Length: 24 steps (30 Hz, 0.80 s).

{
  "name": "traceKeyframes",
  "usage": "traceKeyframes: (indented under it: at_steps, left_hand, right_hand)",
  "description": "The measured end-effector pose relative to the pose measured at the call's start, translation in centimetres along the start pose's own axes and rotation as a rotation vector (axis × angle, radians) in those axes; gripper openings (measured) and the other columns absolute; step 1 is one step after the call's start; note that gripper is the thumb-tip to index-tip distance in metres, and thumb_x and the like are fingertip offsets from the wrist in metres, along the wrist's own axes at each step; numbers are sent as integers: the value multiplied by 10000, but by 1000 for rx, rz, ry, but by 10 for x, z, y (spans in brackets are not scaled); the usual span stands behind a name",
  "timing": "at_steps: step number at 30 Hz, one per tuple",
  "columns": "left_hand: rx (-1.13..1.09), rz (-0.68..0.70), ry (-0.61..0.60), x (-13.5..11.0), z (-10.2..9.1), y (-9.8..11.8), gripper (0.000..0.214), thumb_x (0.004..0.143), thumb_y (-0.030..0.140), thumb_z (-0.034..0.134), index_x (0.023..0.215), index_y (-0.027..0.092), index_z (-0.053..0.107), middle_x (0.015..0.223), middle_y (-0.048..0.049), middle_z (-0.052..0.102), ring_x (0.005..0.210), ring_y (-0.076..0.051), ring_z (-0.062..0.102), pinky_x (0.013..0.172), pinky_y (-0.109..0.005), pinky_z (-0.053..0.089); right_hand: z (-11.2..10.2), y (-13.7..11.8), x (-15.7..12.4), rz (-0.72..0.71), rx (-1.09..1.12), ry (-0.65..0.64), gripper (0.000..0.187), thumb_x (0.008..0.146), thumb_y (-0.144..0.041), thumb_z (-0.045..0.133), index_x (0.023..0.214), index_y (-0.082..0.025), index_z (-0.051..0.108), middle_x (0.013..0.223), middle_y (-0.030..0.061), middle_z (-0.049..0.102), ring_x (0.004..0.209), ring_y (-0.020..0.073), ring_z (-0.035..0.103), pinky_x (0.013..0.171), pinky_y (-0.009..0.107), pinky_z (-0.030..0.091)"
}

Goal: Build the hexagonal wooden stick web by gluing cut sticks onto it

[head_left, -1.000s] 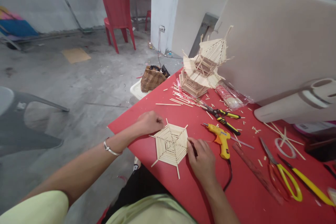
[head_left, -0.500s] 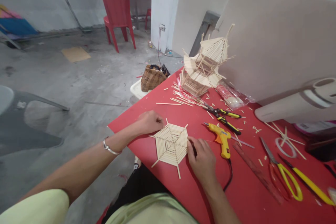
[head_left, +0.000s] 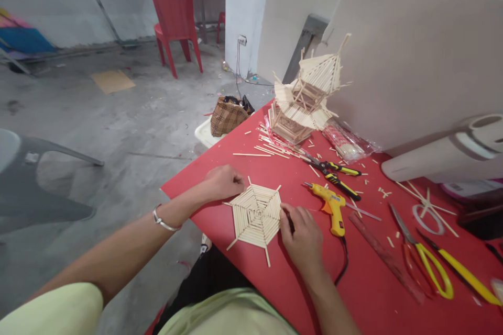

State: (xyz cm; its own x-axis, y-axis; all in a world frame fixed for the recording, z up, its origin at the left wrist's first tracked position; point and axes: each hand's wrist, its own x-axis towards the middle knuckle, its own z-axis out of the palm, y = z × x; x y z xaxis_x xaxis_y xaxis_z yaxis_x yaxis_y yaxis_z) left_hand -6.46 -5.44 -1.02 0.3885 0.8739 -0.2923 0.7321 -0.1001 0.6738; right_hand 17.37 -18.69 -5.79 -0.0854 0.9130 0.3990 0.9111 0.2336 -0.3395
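Observation:
A flat hexagonal web of thin wooden sticks [head_left: 257, 215] lies on the red table [head_left: 298, 282] near its front corner. My left hand [head_left: 223, 182] rests curled at the web's upper left edge, fingertips pinching a stick end there. My right hand [head_left: 303, 235] sits at the web's right edge, fingers closed around a small dark thing I cannot make out. A yellow glue gun [head_left: 332, 207] lies just right of that hand, its black cord trailing toward me.
A tiered stick model [head_left: 307, 98] stands at the table's back by a beige panel. Loose sticks, black-and-yellow pliers [head_left: 334, 174], yellow scissors [head_left: 426, 261], a tape ring [head_left: 426, 220] and packets of sticks litter the top. A plaid bag [head_left: 228, 115], red chair [head_left: 175, 18] and grey chair stand left.

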Motion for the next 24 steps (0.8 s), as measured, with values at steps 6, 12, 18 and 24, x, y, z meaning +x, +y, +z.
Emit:
traceKeyframes:
  at_steps: [6, 12, 18, 24]
  left_hand:
    - [52, 5, -9, -1, 0, 0, 211, 704, 267, 569, 707, 184, 762, 659, -1, 703, 615, -138, 577, 551, -238, 343]
    - [12, 11, -10, -1, -1, 1, 210, 706, 257, 568, 722, 197, 768, 662, 8, 713, 632, -140, 600, 549, -233, 344]
    - [-16, 14, -10, -2, -1, 1, 242, 710, 270, 586, 817, 237, 801, 737, 17, 756, 668, -144, 627, 561, -229, 357]
    - [-5, 14, -22, -2, -1, 1, 251, 717, 265, 572, 815, 231, 800, 743, 17, 759, 688, -143, 640, 571, -225, 360]
  right_hand:
    - [0, 1, 0, 7, -2, -10, 203, 1021, -278, 483, 1092, -187, 649, 927, 66, 685, 893, 217, 598, 792, 339, 442]
    - [0, 0, 0, 6, -2, -3, 202, 1022, -281, 482, 1088, -189, 649, 916, 65, 683, 884, 218, 594, 792, 339, 438]
    - [0, 0, 0, 7, 2, -6, 207, 1023, -283, 478, 1086, -188, 651, 918, 62, 682, 883, 216, 593, 788, 334, 436]
    - [0, 0, 0, 7, 2, -2, 210, 1021, -278, 473, 1089, -192, 652, 915, 67, 685, 884, 214, 601, 786, 336, 440]
